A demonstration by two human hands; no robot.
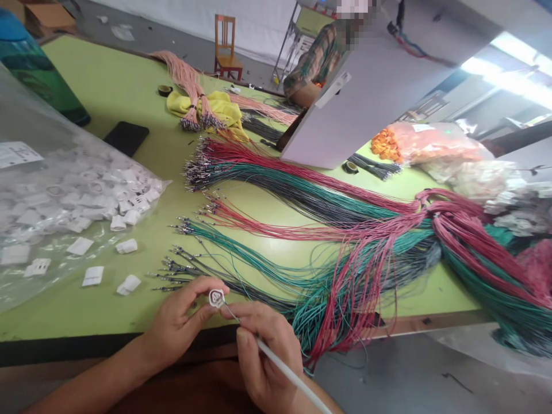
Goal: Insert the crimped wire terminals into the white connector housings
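Observation:
My left hand (181,316) pinches a white connector housing (217,298) between thumb and forefinger, its open face with small cavities turned towards me. Just to the right, the fingers of my right hand (269,351) are closed around a thin wire (232,313) and a white tube (287,368) that runs down towards my forearm. The wire reaches the side of the housing; whether its end sits inside cannot be made out. Behind my hands lie dark wires (241,283), green wires (241,253) and red wires (259,224), with metal terminals at their left ends.
Loose white housings (128,284) lie beside a clear bag (86,190) full of them. A phone (126,138) and a bottle (43,75) stand behind. A pale panel (332,115) rises mid-table, with a person (313,66) beyond it. Wire bundles (474,247) fill the right side.

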